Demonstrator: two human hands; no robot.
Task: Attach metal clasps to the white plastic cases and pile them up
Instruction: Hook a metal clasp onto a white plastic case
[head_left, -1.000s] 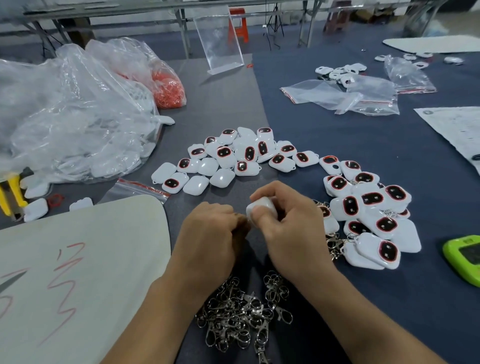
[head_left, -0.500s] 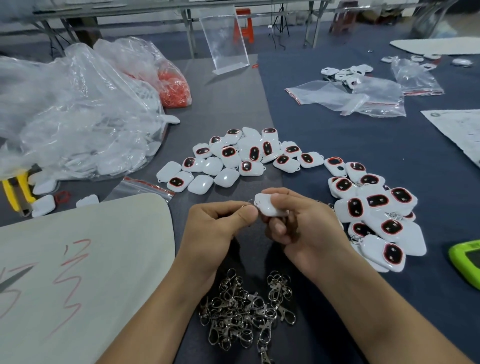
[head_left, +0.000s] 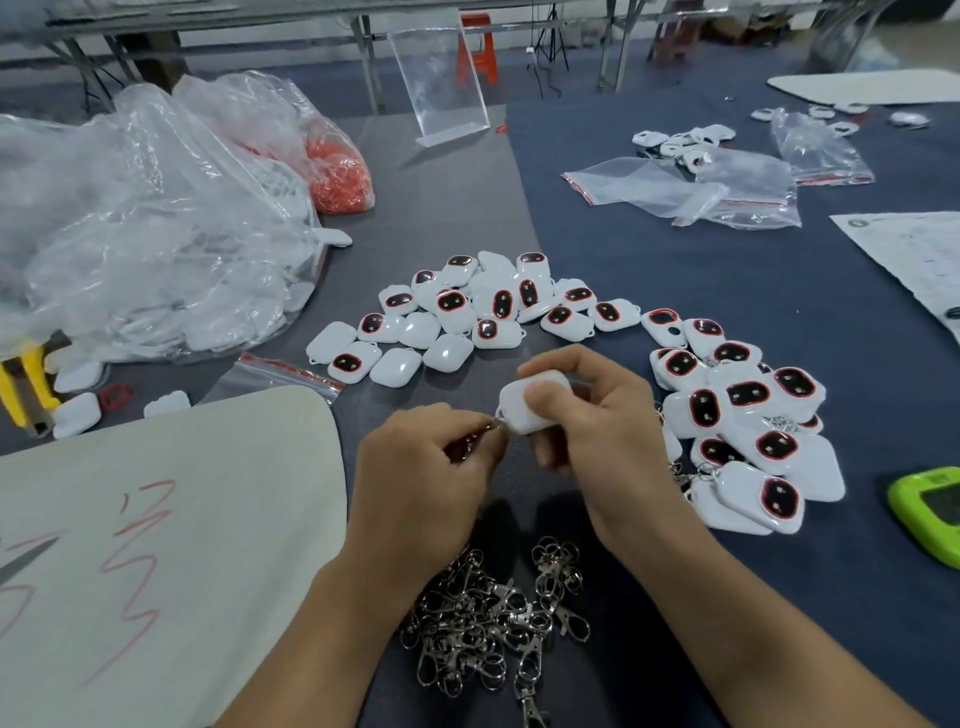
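Holding a white plastic case (head_left: 532, 410) just above the table (head_left: 701, 291), the person's right hand (head_left: 608, 431) is curling thumb and fingers round it. The case's long axis is lying roughly left to right, its small loop corner pointing down-left toward the left hand (head_left: 415, 478). That hand, fingers bent, is pinching a metal clasp (head_left: 474, 440) against the loop. Both forearms are reaching in over a heap of loose clasps (head_left: 493, 623). Finished cases (head_left: 748, 415) are lying piled at right, unfitted cases (head_left: 467, 317) fanning beyond the hands. Red scrawl on the pale board (head_left: 156, 519) is proving unreadable.
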